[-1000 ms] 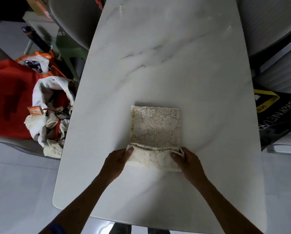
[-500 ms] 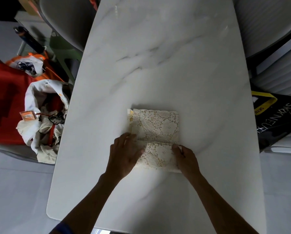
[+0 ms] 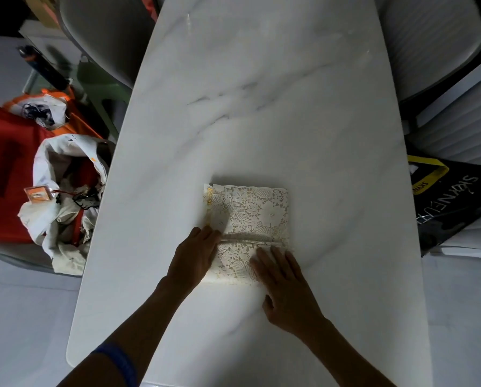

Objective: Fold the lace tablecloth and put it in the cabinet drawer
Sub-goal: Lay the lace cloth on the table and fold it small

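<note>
The cream lace tablecloth (image 3: 250,213) lies folded into a small rectangle on the white marble table (image 3: 261,107). Its near part is doubled over, leaving a crease across the middle. My left hand (image 3: 196,256) lies flat with fingers together on the cloth's near left corner. My right hand (image 3: 285,283) lies flat on the near right corner, fingers spread. Neither hand grips the cloth. No cabinet or drawer is in view.
Grey chairs (image 3: 105,37) stand at the far left and far right of the table. A heap of white and red fabric (image 3: 63,196) sits left of the table. A black bag with yellow trim (image 3: 451,202) lies to the right.
The near flap was folded up over the cloth. Both hands went from pinching its near edge to lying flat on the folded part.
</note>
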Available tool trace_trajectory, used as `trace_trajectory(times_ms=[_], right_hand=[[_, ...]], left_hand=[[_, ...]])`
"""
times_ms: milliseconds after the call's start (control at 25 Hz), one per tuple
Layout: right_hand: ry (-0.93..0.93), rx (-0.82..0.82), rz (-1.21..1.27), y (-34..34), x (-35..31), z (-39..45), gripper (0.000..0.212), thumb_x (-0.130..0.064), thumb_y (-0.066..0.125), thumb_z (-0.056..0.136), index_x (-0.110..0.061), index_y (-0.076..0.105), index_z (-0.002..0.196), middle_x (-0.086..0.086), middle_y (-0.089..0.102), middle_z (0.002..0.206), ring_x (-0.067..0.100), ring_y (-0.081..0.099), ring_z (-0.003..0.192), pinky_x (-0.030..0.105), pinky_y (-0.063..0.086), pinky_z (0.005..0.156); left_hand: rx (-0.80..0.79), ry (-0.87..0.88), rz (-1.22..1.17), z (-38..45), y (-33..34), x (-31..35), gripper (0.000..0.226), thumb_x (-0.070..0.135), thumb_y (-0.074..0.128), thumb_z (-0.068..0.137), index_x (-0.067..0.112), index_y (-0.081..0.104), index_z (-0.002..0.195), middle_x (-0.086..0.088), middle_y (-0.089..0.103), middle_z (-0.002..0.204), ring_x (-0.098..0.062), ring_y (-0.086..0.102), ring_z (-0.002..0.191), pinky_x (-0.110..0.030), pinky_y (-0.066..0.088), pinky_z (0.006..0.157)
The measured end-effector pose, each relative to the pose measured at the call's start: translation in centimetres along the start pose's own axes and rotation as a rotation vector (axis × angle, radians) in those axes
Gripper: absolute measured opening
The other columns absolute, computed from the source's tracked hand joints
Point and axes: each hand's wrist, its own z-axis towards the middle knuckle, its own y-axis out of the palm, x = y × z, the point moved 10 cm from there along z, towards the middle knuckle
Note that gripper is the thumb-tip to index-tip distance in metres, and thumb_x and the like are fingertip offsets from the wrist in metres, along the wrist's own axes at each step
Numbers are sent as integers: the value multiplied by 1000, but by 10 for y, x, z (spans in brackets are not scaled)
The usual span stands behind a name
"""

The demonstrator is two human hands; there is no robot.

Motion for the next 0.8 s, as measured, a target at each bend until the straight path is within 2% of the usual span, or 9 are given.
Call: trace_trajectory(times_ms=[80,240,320,400,520,600,680,720,800], right_hand=[[108,-85,-51,9,10,3,79,-13,46,72,-12,33,150,10,29,159,33,27,145,49,27,116],[275,-77,15,4,17,18,78,-6,59,63,-8,49,140,17,45,149,39,43,135,48,40,109],[232,-62,54,-5,19,22,75,-6,67,56,-10,59,131,15,56,140,36,54,126,44,47,103],[204,-101,142,-17,29,24,63,-5,67,60,-15,67,122,9,64,131,30,63,116,38,51,96],[261,-445,317,-8,36,5,43,-14,58,76,-27,70,115,-5,71,116,19,66,104,28,54,85],[351,-681,487,7,34,-20,38,-16,59,69,-26,75,102,-8,73,90,14,69,84,19,51,61],[423,-738,672,11,37,-29,36,-15,61,56,-18,76,88,-9,65,65,11,62,60,18,42,47],[456,-716,750,11,42,-24,33,-13,61,53,-14,76,82,-6,62,62,11,57,55,23,41,47],[540,-621,900,7,59,-7,29,-9,63,54,-13,75,81,0,64,65,11,58,58,24,43,52]], left_hand=[[-13,4,-20,4,-1,1,10,5,71,83,7,64,89,-9,63,84,-27,58,72,-35,53,53],[-119,29,-51,10,1,-2,2,9,63,89,9,62,92,-6,61,88,-25,54,77,-41,52,63],[-223,29,-70,12,8,-6,17,11,59,90,12,62,108,-5,62,100,-24,54,86,-42,52,74],[-353,34,-58,6,19,-3,33,13,62,88,18,61,120,-2,62,111,-23,58,98,-36,51,85],[-597,-87,-265,-36,44,-4,41,3,54,88,36,67,108,13,68,106,-11,64,98,-20,50,83],[-726,-220,-442,-79,60,-15,59,-5,43,85,48,66,97,18,67,99,-8,63,92,-16,49,77],[-765,-349,-562,-114,65,-27,53,3,52,79,44,60,113,11,63,109,-11,61,90,-22,52,75],[-765,-400,-620,-124,65,-28,55,12,62,75,41,55,121,11,63,112,-8,61,90,-20,51,73],[-678,-462,-772,-124,63,-24,56,26,77,71,43,55,120,13,70,110,0,63,99,-16,49,79]])
